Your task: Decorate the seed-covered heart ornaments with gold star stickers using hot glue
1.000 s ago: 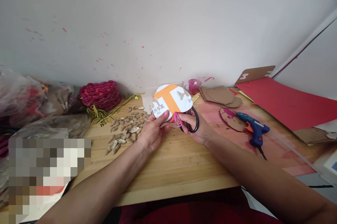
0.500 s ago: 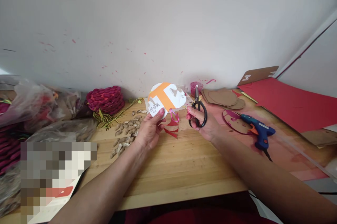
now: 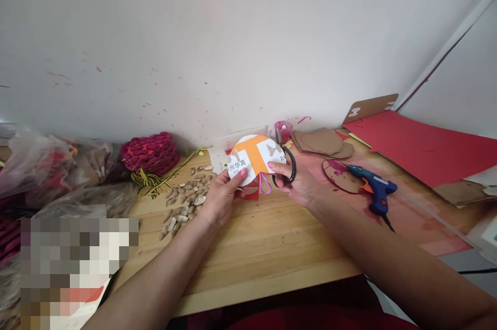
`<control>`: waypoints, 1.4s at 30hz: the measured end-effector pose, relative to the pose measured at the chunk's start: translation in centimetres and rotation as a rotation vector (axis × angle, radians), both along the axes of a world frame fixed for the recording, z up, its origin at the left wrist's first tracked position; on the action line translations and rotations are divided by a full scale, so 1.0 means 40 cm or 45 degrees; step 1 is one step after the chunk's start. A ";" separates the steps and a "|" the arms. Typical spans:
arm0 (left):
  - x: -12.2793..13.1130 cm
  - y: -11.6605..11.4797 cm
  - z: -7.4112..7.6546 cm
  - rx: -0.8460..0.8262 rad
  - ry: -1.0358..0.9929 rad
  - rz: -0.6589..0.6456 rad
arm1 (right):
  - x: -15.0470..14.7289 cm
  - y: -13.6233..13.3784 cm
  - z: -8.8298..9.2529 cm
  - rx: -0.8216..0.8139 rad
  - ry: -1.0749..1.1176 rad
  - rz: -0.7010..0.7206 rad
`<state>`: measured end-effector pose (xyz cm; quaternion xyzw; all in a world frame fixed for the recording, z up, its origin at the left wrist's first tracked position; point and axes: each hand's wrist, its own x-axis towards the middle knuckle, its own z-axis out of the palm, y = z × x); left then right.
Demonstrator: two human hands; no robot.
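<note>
Both hands up over the table [image 3: 287, 247], close together at one piece of work. Left hand [image 3: 222, 200] pinches the white-and-orange card [image 3: 254, 154] by its lower left edge, thumb flat on the printed face. Right hand [image 3: 298, 182] has a pair of scissors [image 3: 292, 167], fingers around the black handles, thumb lying at the card's lower right edge. Whether that thumb presses or only rests: cannot tell.

Key relation: purple loop [image 3: 265, 185] hangs from the card's lower edge, in the gap between the hands, its length pointing down and toward the person. Right fingertips nearer to it than the left thumb. Card lies straight ahead, rounded, its broad way seeming to run left to right across both hands; tilt makes the true long axis uncertain. Scissors roughly upright, blades pointing away from the person, by the card's right edge.

Red paper [image 3: 254, 194] shows below the card, beside the left fingers; joined or loose, unclear.

Around: peanuts [image 3: 186, 193] left of the left hand; glue gun [image 3: 376, 185] well out to the right, nose over a pink-stained disc [image 3: 341, 177]; brown cardboard pieces [image 3: 320, 141] beyond the right hand.
</note>
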<state>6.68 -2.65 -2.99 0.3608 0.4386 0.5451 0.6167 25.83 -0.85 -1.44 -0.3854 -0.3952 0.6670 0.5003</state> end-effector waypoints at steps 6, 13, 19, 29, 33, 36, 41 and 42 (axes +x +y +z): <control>-0.059 0.048 -0.013 0.421 0.447 0.410 | 0.013 0.010 0.006 -0.090 0.069 -0.020; -0.083 0.035 0.017 1.457 1.674 0.301 | 0.008 0.001 0.006 -0.165 0.088 0.123; -0.074 0.016 0.021 1.334 1.354 0.240 | 0.013 0.004 0.006 -0.128 0.057 0.092; -0.040 0.010 0.031 0.369 0.276 0.152 | 0.030 0.025 0.006 0.142 -0.120 -0.134; -0.040 0.012 0.031 0.277 0.207 0.094 | 0.019 0.008 0.011 0.176 -0.207 -0.035; -0.040 0.015 0.028 0.171 0.057 0.080 | 0.009 -0.005 0.013 0.196 -0.251 -0.016; -0.013 0.000 0.014 -0.002 -0.234 0.003 | -0.004 -0.013 0.011 0.269 -0.270 -0.133; -0.004 -0.005 0.012 -0.037 -0.246 -0.022 | -0.005 -0.013 0.012 0.279 -0.276 -0.153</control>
